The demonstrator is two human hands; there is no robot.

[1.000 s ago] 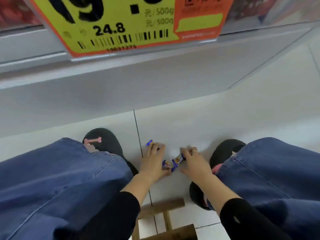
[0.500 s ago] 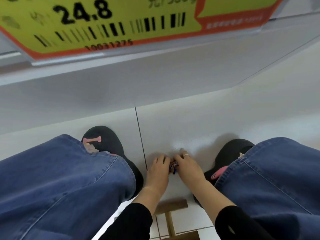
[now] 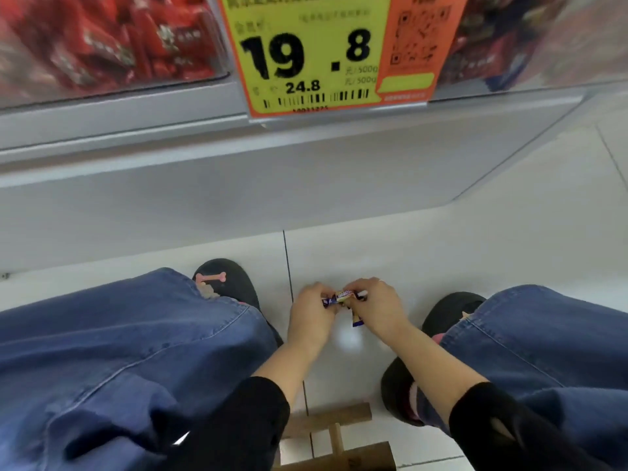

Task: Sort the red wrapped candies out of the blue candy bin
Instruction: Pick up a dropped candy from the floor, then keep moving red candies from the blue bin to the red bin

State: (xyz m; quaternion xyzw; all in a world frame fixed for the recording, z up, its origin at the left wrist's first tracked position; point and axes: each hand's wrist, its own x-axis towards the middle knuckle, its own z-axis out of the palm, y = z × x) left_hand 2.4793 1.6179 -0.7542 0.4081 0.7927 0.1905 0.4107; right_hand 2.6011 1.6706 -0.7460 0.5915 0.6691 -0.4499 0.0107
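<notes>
While I crouch before the display, both of my hands are low over the white floor tile [image 3: 424, 260], so I judge the step in hand is gathering candies that lie on the floor, not yet the sorting itself. My left hand [image 3: 311, 312] has its fingers curled around one end of a blue wrapped candy [image 3: 341, 296], and my right hand [image 3: 377, 305] pinches the other end, so the candy spans between them, at about 3 o'clock from the left hand. A second small blue wrapper [image 3: 356, 321] hangs under the right hand, at about 7 o'clock from it; I cannot tell if the fingers hold it or it only lies there.

The red wrapped candies [image 3: 102, 39] are far at 11 o'clock, behind the clear front of the upper bin, well apart from both hands. A darker bin [image 3: 492, 45] is at 1 o'clock, blurred. The price tag [image 3: 306, 59] stands between them.

Next, I think, the hands must rise and bring the blue candies to their bin.
</notes>
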